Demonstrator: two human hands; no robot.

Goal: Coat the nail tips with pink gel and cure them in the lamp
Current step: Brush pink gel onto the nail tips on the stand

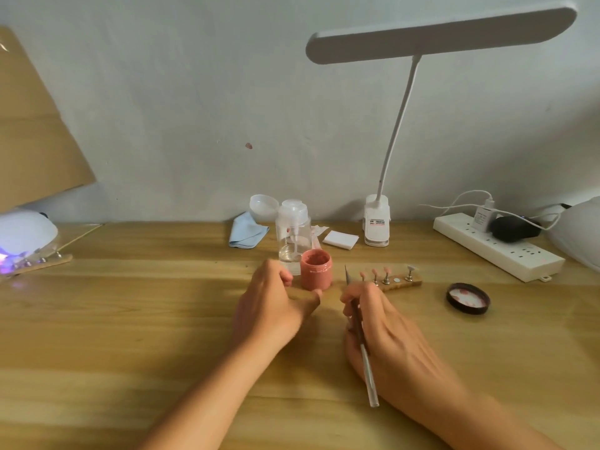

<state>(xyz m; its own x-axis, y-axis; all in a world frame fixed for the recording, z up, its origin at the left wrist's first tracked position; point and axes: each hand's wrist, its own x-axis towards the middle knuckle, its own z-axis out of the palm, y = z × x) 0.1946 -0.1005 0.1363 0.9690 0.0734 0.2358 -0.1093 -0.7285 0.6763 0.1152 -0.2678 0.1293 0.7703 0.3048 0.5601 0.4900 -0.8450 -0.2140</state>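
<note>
Left hand (276, 303) palm down, slightly blurred, forearm in from lower left. Fingers curled against jar (316, 269) side, thumb stretched across its front base. Right hand (380, 332) back up, forearm from lower right, fingers pinching brush (360, 336).

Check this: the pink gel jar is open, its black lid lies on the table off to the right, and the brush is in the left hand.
One thing is wrong: the head view shows the brush held in the right hand, not the left hand. The pink gel jar is open and its black lid lies on the table off to the right.
</note>
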